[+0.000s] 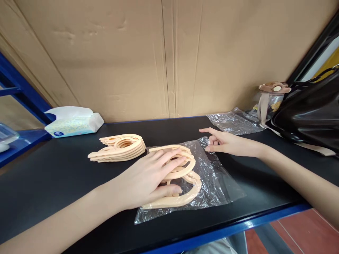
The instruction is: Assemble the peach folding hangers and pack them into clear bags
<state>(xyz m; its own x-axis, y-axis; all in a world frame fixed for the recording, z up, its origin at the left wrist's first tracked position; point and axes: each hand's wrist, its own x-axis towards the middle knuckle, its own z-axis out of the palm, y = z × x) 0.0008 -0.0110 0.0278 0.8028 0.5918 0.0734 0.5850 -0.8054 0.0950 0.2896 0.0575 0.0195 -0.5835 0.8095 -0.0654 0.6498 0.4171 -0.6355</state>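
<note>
Several peach-coloured curved plastic pieces (194,188) lie at the middle of the black table, at least partly inside a clear plastic bag (215,180). My left hand (149,176) rests flat over these pieces with its fingers spread. At the bag's upper right corner, my right hand (225,143) has its index finger stretched out and the other fingers curled, pinching the edge of the film. A neat stack of the same peach pieces (132,153) sits to the left, beyond my left wrist.
A tissue pack (74,121) stands at the back left. Another clear bag (233,121) lies at the back right, beside a bottle with a strap (272,98) and a black bag (312,109). Brown cardboard (119,63) rises behind the black table (53,176).
</note>
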